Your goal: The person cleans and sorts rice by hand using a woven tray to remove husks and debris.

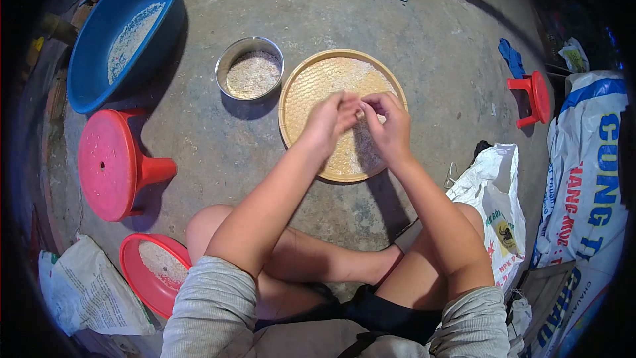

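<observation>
A round woven bamboo winnowing tray (301, 106) lies on the floor in front of me, with pale grains (363, 81) spread over its right side. Above its middle is my left hand (331, 120), palm turned inward and fingers stretched toward the other hand, slightly blurred. My right hand (389, 126) hovers over the tray's right half, thumb and forefinger pinched together close to the left fingertips. Anything in that pinch is too small to make out. Left of the tray stands a metal bowl (250, 41) holding grain (254, 75).
A large blue basin (83, 69) with grain is tilted at upper left. Near it is a red stool (106, 166), with a red basin (140, 288) of grain below. Printed sacks (583, 179) line the right side, near a small red stool (540, 96). An open white sack (493, 179) lies by my knee.
</observation>
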Motion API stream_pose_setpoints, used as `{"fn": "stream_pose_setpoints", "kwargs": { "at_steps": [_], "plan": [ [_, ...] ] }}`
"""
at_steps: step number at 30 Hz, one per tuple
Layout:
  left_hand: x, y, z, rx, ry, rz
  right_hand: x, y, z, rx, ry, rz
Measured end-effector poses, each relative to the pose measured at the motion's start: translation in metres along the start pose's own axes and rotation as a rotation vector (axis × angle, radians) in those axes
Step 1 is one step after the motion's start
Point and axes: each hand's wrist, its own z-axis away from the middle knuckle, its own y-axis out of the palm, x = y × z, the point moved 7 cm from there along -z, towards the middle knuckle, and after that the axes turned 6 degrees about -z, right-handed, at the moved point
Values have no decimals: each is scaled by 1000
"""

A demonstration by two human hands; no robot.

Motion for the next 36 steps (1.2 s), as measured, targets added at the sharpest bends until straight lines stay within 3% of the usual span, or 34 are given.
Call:
{"fn": "stream_pose_setpoints", "kwargs": {
  "at_steps": [1, 3, 5, 7, 9, 12, 15, 22, 25, 27, 30, 31, 33, 36],
  "plan": [
    [17, 6, -1, 56, -124, 197, 8, 1, -2, 2, -1, 2],
    [24, 7, -3, 112, -153, 271, 30, 11, 0, 119, -198, 34],
    [26, 7, -3, 165, -188, 337, 31, 10, 2, 105, -256, 67],
    [1, 4, -2, 137, -30, 168, 26, 3, 3, 19, -322, 230],
    [-14, -2, -2, 129, -3, 115, 12, -1, 4, 22, -287, 252],
    [-30, -15, -5, 41, 36, 128, -7, 8, 6, 201, -189, 335],
    [-35, -19, -6, 14, 45, 138, -10, 21, 15, 316, -249, 454],
    [-24, -17, -5, 25, -8, 90, -35, 17, 10, 297, -143, 363],
    [-20, -22, -8, -7, -48, 115, -21, 10, 7, 182, -132, 326],
    [-17, -22, -9, -5, -36, 146, 3, 4, 4, 68, -179, 235],
    [-16, -19, -8, 52, -43, 161, 49, 10, 3, 98, -337, 151],
    [-14, -12, -7, 113, -67, 140, 55, 11, 2, 97, -337, 152],
    [-11, -10, -7, 45, -67, 132, 71, 15, 6, 96, -499, 273],
    [-19, -2, 0, 91, -118, 261, 40, 8, 4, 109, -394, 354]
  ]
}}
